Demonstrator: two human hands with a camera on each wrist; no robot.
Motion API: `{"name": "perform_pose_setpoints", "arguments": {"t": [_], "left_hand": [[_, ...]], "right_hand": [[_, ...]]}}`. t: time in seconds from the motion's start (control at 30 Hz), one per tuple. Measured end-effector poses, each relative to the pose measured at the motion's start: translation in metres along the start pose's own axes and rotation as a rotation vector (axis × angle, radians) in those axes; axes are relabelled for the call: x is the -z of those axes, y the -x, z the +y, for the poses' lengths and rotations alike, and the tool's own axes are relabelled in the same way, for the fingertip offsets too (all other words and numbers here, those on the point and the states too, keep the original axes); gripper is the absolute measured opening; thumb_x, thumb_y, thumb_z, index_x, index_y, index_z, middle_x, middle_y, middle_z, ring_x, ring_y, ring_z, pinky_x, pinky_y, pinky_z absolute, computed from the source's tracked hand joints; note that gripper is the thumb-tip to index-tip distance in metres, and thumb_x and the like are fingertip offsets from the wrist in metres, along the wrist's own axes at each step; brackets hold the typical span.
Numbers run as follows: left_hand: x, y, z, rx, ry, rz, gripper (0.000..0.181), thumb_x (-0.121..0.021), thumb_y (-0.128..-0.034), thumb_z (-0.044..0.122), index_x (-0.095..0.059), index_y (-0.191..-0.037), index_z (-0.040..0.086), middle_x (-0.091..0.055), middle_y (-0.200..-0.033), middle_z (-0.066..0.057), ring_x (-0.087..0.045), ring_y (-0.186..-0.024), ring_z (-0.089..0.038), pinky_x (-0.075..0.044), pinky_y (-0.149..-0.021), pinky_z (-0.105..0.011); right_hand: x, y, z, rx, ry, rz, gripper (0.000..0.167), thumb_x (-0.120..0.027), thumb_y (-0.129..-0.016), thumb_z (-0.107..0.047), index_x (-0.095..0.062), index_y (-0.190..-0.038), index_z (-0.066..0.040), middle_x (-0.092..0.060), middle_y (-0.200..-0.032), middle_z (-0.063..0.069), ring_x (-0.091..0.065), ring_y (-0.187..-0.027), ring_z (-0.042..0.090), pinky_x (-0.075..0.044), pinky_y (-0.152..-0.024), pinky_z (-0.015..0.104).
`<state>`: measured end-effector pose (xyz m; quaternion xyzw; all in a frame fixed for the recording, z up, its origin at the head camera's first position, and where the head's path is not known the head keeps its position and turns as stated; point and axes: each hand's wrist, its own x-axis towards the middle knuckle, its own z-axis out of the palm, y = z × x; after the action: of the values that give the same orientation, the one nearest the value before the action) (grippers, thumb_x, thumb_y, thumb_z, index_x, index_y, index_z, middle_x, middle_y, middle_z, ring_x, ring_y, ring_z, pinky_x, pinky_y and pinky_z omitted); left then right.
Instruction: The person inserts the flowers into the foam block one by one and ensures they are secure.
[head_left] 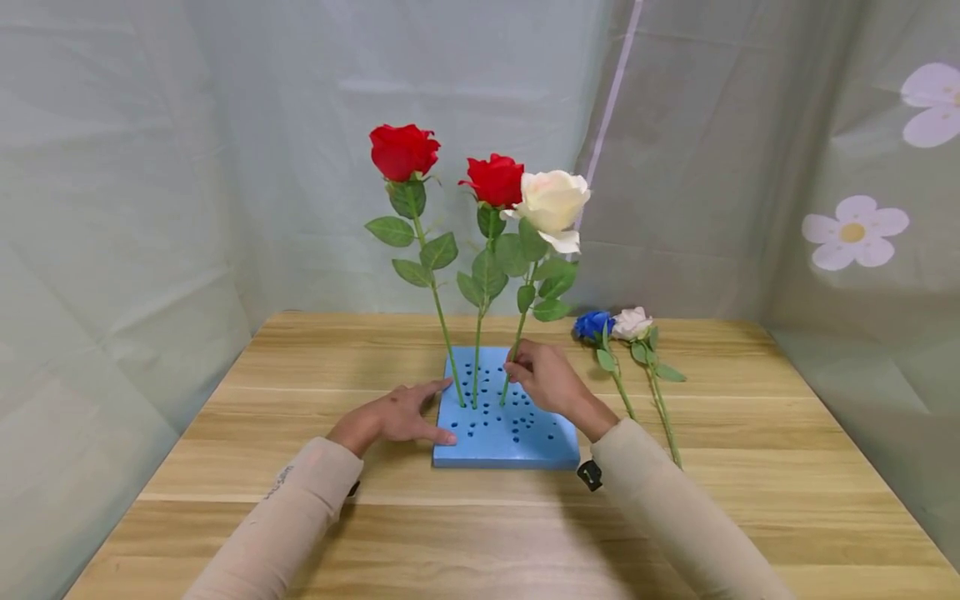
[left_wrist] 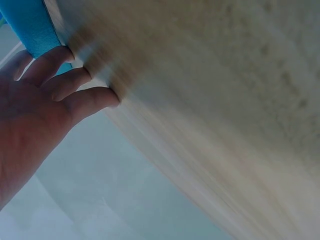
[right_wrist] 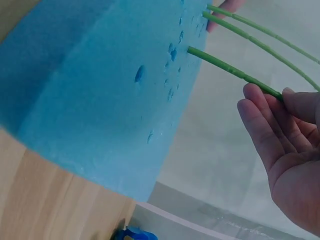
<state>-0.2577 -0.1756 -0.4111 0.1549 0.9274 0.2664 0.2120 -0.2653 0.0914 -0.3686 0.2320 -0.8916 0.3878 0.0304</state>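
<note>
A blue foam board (head_left: 510, 446) dotted with small holes lies flat on the table. Two red roses, one taller (head_left: 403, 153) and one shorter (head_left: 495, 181), stand in it by their stems. My right hand (head_left: 551, 379) pinches the green stem of a white rose (head_left: 553, 202) between thumb and fingers. In the right wrist view, that stem (right_wrist: 225, 66) meets the board at its lower end. My left hand (head_left: 401, 414) rests at the board's left side, thumb on the top face, fingers spread along the edge. The left wrist view shows its fingers (left_wrist: 90, 102) extended, touching the table.
To the right of the board, a blue rose (head_left: 594, 324) and a pale pink rose (head_left: 632, 323) lie on the wooden table (head_left: 750, 500). Grey-green fabric (head_left: 450, 67) hangs behind the table and at both sides.
</note>
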Motion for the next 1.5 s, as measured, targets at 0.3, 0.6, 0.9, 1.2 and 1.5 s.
{"name": "perform_pose_setpoints", "arguments": {"t": [0.3,0.6,0.9,1.2,1.5], "left_hand": [[0.001,-0.001,-0.002,0.008,0.002,0.002,0.107,-0.077,-0.0733,0.068,-0.028,-0.159,0.026,-0.030,-0.161,-0.011,-0.025,-0.144,-0.043,-0.027,-0.112,-0.063],[0.003,-0.002,0.001,0.020,-0.002,-0.001,0.108,-0.078,-0.0729,0.068,-0.028,-0.159,0.025,-0.030,-0.161,-0.012,-0.027,-0.144,-0.042,-0.027,-0.112,-0.061],[0.002,-0.003,0.004,-0.006,-0.006,-0.003,0.108,-0.077,-0.0729,0.068,-0.029,-0.159,0.024,-0.033,-0.159,-0.013,-0.032,-0.141,-0.040,-0.030,-0.111,-0.060],[0.001,-0.001,0.003,-0.004,0.003,-0.002,0.107,-0.078,-0.0739,0.066,-0.029,-0.159,0.022,-0.031,-0.161,-0.012,-0.027,-0.144,-0.042,-0.027,-0.112,-0.062],[-0.001,-0.002,0.001,0.016,0.001,0.000,0.108,-0.078,-0.0735,0.067,-0.028,-0.159,0.023,-0.033,-0.160,-0.013,-0.031,-0.141,-0.038,-0.030,-0.112,-0.059]], "right_hand": [[0.000,-0.001,0.000,-0.025,-0.014,-0.017,0.010,-0.064,-0.099,-0.012,-0.064,-0.092,-0.005,-0.070,-0.080,0.003,-0.070,-0.076,0.027,-0.050,-0.057,0.029],[0.003,-0.002,-0.004,-0.088,-0.018,-0.098,0.013,-0.061,-0.102,-0.020,-0.058,-0.093,-0.011,-0.070,-0.084,0.004,-0.064,-0.071,0.021,-0.045,-0.072,0.040],[-0.003,-0.001,0.004,-0.005,0.024,-0.073,0.016,-0.064,-0.099,-0.014,-0.059,-0.085,-0.010,-0.069,-0.076,0.004,-0.055,-0.058,0.010,-0.046,-0.062,0.035],[-0.005,-0.002,0.003,-0.023,-0.004,-0.072,0.011,-0.067,-0.097,-0.014,-0.063,-0.088,-0.009,-0.070,-0.079,0.003,-0.059,-0.061,0.011,-0.049,-0.067,0.033],[-0.008,-0.003,0.002,-0.104,-0.006,-0.034,0.016,-0.071,-0.095,-0.019,-0.069,-0.103,-0.005,-0.073,-0.093,0.004,-0.068,-0.081,0.015,-0.056,-0.069,0.031]]}}
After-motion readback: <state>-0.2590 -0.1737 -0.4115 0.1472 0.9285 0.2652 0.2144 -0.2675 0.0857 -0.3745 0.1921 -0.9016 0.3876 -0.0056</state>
